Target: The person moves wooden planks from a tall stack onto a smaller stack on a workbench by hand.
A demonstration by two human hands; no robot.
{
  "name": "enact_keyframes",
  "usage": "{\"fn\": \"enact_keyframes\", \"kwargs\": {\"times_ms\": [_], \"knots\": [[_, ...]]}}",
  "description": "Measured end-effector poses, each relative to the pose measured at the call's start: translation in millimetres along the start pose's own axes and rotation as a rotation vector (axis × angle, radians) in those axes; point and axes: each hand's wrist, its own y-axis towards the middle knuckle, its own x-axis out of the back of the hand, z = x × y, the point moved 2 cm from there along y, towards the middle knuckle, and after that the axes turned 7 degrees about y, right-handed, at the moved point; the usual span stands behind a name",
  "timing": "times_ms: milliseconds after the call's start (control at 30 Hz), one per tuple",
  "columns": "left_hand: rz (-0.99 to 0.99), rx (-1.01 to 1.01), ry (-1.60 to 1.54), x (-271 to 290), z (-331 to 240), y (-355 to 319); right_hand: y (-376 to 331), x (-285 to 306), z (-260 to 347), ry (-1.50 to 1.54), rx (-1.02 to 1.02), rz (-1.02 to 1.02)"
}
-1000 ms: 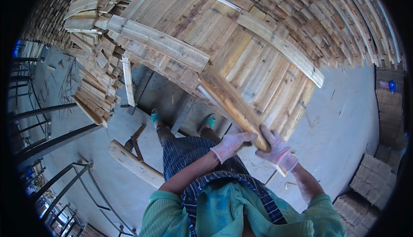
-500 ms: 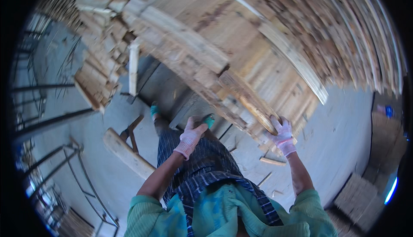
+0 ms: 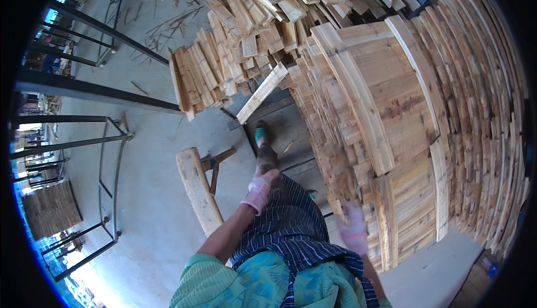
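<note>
My left hand [image 3: 260, 192], in a pale pink glove, hangs over my trouser leg and dark striped apron [image 3: 293, 213]. Its fingers are loosely bent, with nothing visible in them. Smeared by motion, my gloved right hand [image 3: 353, 228] is beside the near left edge of a tall stack of boards [image 3: 405, 107]; whether it touches the wood I cannot tell. On that stack lie narrow planks: a long one [image 3: 358, 101] along the left, a shorter one [image 3: 386, 218] in line with it nearer me, and a pale strip [image 3: 439, 190] to the right.
Loose boards [image 3: 246, 17] pile up at the far side, and one pale board [image 3: 262, 93] slants down from them. A wooden bench [image 3: 198, 188] stands left of my leg. Dark metal frames [image 3: 100, 93] fill the left. Layered boards [image 3: 475, 95] rise at the right.
The view has turned, bringing the board stack round to the right. My right hand has come away from the near plank's end, which stays on the stack. My left hand remains over my leg.
</note>
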Motion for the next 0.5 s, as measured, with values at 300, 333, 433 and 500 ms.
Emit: {"fn": "enact_keyframes", "kwargs": {"times_ms": [300,333,433,500], "knots": [[-0.054,0.025,-0.132,30.1,-120.5,181.2,388.1,-222.2,171.7,-0.554,0.398,0.381],[-0.057,0.019,-0.188,46.7,-136.3,191.8,436.9,-245.8,168.1,-0.673,0.413,0.429],[-0.262,0.076,-0.239,128.0,-147.2,214.5,562.6,-299.9,141.5,-1.117,0.795,0.279],[-0.415,0.138,-0.216,185.6,-149.9,221.5,627.8,-318.5,105.1,-1.313,0.984,0.330]]}}
